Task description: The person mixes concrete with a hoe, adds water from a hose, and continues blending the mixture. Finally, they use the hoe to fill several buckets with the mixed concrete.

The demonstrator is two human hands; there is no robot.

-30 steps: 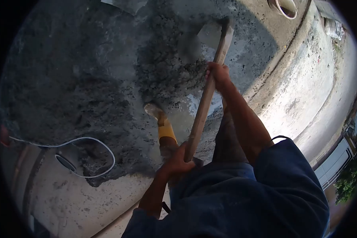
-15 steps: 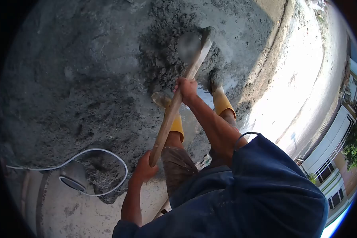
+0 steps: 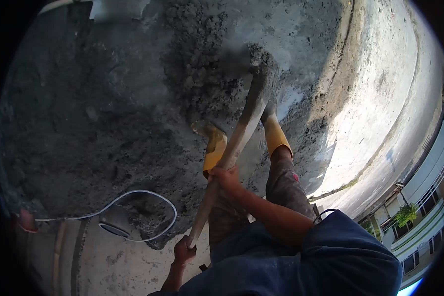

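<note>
A long wooden-handled hoe (image 3: 241,132) slants up from lower left to upper middle. My left hand (image 3: 184,250) is closed round its butt end. Further up the shaft my right hand (image 3: 225,177) also grips it. The far end of the hoe is coated grey, and its blade is hidden in the wet concrete mix (image 3: 207,64). Just beyond my right hand are my yellow boots (image 3: 277,138), smeared with grey mix. The hoe passes between my two legs.
A white hose (image 3: 148,191) loops on the ground at lower left, around a grey bucket-like container (image 3: 114,222). A reddish object (image 3: 27,220) lies at the far left edge. Sunlit pavement (image 3: 370,113) and a building (image 3: 419,212) are on the right.
The hoe and both hands have come down and back toward my body. The far end of the hoe looks closer and more coated with mix. My view has shifted slightly.
</note>
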